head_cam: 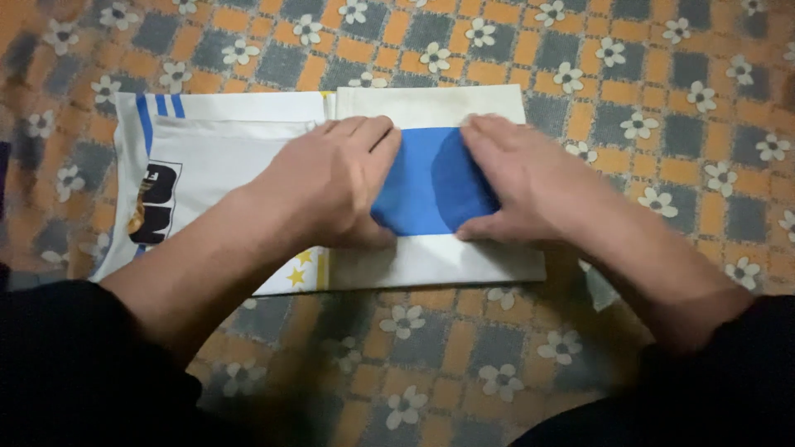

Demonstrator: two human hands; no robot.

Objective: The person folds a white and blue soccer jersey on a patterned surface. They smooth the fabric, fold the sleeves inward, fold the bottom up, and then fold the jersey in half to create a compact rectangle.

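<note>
We have a folded white shirt (431, 261) with a broad blue band (431, 194) lying flat on the flowered orange-and-grey cloth (629, 74). Our left hand (331, 186) and right hand (517, 186) press palm-down on the band, fingers held together and flat, gripping nothing. We judge this the smoothing of a fold; next calls for even pressure outward.
</note>
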